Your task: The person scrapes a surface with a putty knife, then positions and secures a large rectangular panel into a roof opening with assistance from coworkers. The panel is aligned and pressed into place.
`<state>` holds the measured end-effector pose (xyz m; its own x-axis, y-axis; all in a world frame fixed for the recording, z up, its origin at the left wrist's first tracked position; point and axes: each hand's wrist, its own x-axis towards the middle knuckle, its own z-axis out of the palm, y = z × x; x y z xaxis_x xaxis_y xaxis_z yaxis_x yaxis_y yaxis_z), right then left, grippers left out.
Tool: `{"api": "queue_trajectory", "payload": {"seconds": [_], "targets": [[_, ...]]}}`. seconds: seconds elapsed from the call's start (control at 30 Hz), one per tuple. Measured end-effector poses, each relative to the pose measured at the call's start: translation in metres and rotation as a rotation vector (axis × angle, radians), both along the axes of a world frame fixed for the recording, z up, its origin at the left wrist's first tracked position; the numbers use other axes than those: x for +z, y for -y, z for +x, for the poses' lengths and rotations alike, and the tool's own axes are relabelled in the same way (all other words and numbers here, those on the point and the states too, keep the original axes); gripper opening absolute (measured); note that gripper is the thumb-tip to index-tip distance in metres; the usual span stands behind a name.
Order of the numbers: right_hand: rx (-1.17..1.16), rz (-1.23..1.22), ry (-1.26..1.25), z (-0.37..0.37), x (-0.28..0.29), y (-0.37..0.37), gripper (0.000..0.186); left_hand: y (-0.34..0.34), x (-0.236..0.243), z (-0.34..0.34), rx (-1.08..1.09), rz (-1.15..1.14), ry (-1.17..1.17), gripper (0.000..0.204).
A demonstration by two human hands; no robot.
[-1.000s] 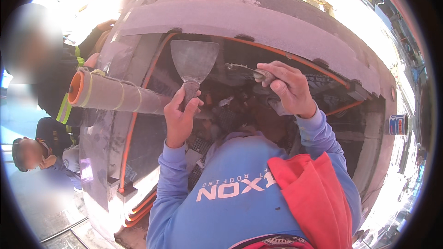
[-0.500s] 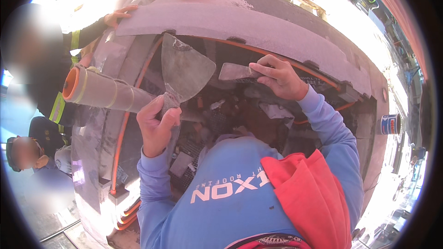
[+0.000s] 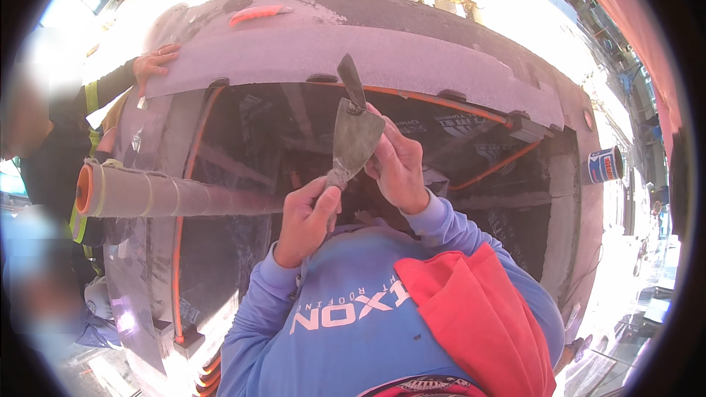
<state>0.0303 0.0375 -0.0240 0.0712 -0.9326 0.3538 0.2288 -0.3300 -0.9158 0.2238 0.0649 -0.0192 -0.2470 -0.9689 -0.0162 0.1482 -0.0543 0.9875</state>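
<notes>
In my left hand (image 3: pixel 307 222) is a wide putty knife (image 3: pixel 355 136), held by its handle with the broad blade pointing up and tilted. My right hand (image 3: pixel 398 165) grips a narrower putty knife (image 3: pixel 351 79); its blade rises above the wide one and the two blades overlap, perhaps touching. The wide blade partly hides the right hand's grip. Both hands are over a dark, framed opening (image 3: pixel 257 121) lined with orange tubing (image 3: pixel 478 115).
A wrapped grey tube (image 3: pixel 151 190) crosses at left. An orange-handled tool (image 3: pixel 254 15) lies on the far ledge (image 3: pixel 412 55). A blue-labelled can (image 3: pixel 604 164) is at right. A co-worker's hand (image 3: pixel 153 62) rests on the ledge, upper left, beside a dark sleeve with reflective stripes.
My two hands have come together, bringing the separated blades into overlap in the middle. The view has shifted, so the opening and ledge appear lower.
</notes>
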Motion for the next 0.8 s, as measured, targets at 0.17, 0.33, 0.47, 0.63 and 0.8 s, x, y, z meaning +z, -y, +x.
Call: {"api": "queue_trajectory", "payload": {"seconds": [0.17,0.33,0.47,0.63,0.8], "targets": [[-0.014,0.061,-0.012,-0.012,0.007,0.008,0.045,0.0,0.001,0.001,-0.06,0.047,0.026,0.033],[0.131,-0.001,-0.15,-0.013,-0.017,-0.013,0.046,0.019,0.003,0.011,0.092,0.013,-0.064,0.04],[0.205,0.302,0.367,-0.038,-0.005,0.019,0.054,0.03,0.01,0.029,0.131,0.026,-0.137,0.046],[0.163,0.337,0.386,-0.031,0.025,0.022,0.05,0.003,0.008,0.012,-0.004,0.058,-0.131,0.047],[0.59,0.485,0.907,-0.043,0.005,0.038,0.046,-0.005,0.003,0.006,-0.155,0.124,-0.225,0.047]]}}
